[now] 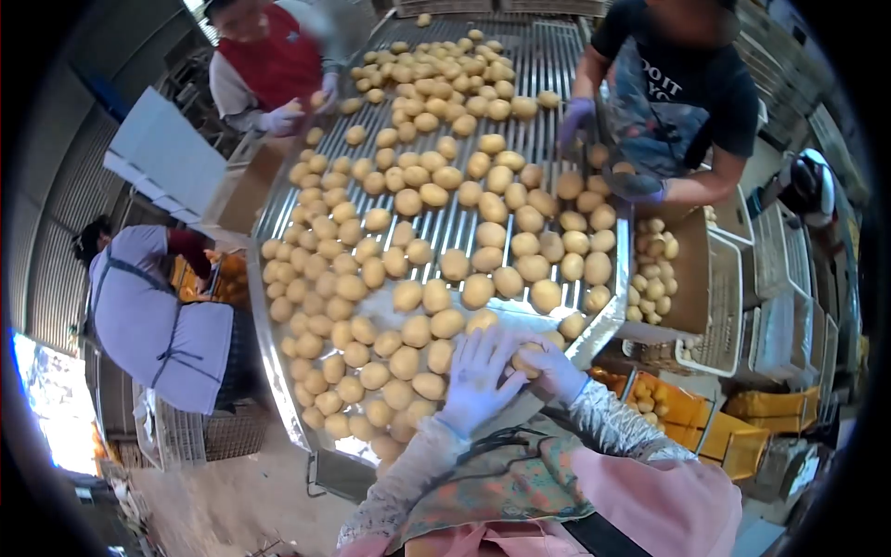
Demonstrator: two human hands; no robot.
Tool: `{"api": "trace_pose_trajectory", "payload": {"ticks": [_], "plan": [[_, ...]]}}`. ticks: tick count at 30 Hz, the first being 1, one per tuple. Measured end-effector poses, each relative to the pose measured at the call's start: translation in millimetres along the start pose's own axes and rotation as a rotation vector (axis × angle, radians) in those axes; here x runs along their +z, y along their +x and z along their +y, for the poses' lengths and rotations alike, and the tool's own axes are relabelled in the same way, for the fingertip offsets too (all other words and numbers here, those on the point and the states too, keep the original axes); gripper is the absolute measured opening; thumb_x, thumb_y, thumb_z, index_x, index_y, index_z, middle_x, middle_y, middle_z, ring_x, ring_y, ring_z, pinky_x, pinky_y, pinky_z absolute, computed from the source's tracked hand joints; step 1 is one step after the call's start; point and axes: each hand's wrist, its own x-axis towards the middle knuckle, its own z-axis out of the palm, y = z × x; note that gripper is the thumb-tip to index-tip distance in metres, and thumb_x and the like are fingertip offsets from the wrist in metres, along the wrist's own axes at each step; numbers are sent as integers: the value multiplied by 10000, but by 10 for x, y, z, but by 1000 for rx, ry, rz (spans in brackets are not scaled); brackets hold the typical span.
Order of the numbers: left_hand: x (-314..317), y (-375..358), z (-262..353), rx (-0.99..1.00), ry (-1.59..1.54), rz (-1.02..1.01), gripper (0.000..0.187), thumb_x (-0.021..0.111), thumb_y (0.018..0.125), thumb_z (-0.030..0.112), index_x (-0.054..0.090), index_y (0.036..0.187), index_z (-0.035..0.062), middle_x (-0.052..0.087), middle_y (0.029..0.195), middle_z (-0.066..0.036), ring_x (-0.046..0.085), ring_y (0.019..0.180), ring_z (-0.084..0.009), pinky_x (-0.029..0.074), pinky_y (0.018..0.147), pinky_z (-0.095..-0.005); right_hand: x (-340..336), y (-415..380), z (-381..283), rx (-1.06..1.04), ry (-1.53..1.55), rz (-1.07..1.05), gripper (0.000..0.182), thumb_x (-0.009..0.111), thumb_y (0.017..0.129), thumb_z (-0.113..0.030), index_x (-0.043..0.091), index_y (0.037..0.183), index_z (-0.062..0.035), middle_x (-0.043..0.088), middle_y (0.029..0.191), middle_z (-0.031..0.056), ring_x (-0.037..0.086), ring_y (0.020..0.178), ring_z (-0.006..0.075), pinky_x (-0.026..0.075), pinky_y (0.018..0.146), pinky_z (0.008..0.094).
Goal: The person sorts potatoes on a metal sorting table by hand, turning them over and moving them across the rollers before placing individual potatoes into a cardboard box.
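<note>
Many potatoes (406,297) lie on a metal roller table (364,119) with a smooth steel end in front of me. My left hand (482,376), in a pale purple glove, reaches over the near edge with its fingers spread, palm down, beside the potatoes. Close to its right, my right hand (549,369), gloved the same way, has its fingers curled round a potato (526,358). The fingertips of the two hands are nearly touching.
Across the table stand a co-worker in red (266,70) and another in a dark shirt (682,102). A third person (167,306) bends over at the left. Right of the table are a box of potatoes (691,269), white crates and orange bags (682,408).
</note>
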Motion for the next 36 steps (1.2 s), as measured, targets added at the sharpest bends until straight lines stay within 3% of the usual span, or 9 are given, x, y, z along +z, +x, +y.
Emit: {"api": "trace_pose_trajectory", "payload": {"ticks": [4,11,16,20,23,25,28,33,36], "plan": [[-227,-698,-335,99,334,-80,592,722,864,291,564,1376,41,558,1379,-225,510,1281,-452,365,1116,-558,-96,-519,-593,-356,-906,149,352,805,844,-123,678,1162,-43,692,1125,66,657,999,151,564,824,317],[-838,-1504,-1104,-244,811,84,615,687,843,308,569,1366,8,560,1400,-210,513,1308,-413,376,1107,-571,-1319,-851,-1729,-1129,-1063,831,362,685,934,-25,604,1287,-14,631,1181,42,583,1098,116,464,990,253],[-378,-940,-1166,-482,781,43,643,605,905,444,558,1393,29,564,1400,-224,525,1282,-420,376,1090,-564,-1413,-301,-1965,-1021,-2162,1203,617,722,848,-210,553,1417,-41,447,1492,278,534,1272,447,444,1069,496],[-377,-547,-621,-581,671,-99,661,558,952,495,551,1409,18,562,1405,-195,546,1234,-416,401,1051,-556,-125,250,-1195,-962,-2111,287,661,774,723,-317,625,1338,-123,527,1408,231,547,1196,451,447,1005,493],[-156,-997,-554,-294,859,-205,710,563,950,509,513,1441,-1,507,1486,-201,492,1337,-410,370,1113,-528,100,564,-577,-778,-2092,-282,710,775,706,-491,628,1372,-294,490,1463,176,475,1302,445,340,1118,565],[-104,-1516,-605,359,1600,-310,691,591,948,468,512,1428,-23,541,1446,-195,512,1330,-394,375,1120,-493,230,630,-171,-688,-2078,-564,743,743,703,-585,591,1400,-375,470,1499,120,415,1351,471,273,1151,626],[-472,-1930,-353,99,661,-240,602,643,931,382,547,1402,19,560,1430,-186,536,1332,-351,389,1120,-456,494,533,273,-621,-2251,-701,775,777,669,-595,586,1397,-408,431,1550,102,398,1393,438,306,1139,626],[-1137,-2365,-191,-401,336,32,111,628,906,192,681,900,94,706,1009,-121,679,917,-322,520,820,-452,799,664,1168,-647,-2021,-1015,723,804,693,-533,602,1374,-398,424,1552,95,431,1366,378,316,1139,601],[-1330,-2516,-731,-421,555,325,118,568,925,129,672,933,73,590,719,-85,577,666,-314,458,643,-448,1035,744,1547,-742,-1949,-1142,642,762,741,-515,617,1348,-366,454,1502,104,454,1320,372,311,1137,580]]}}
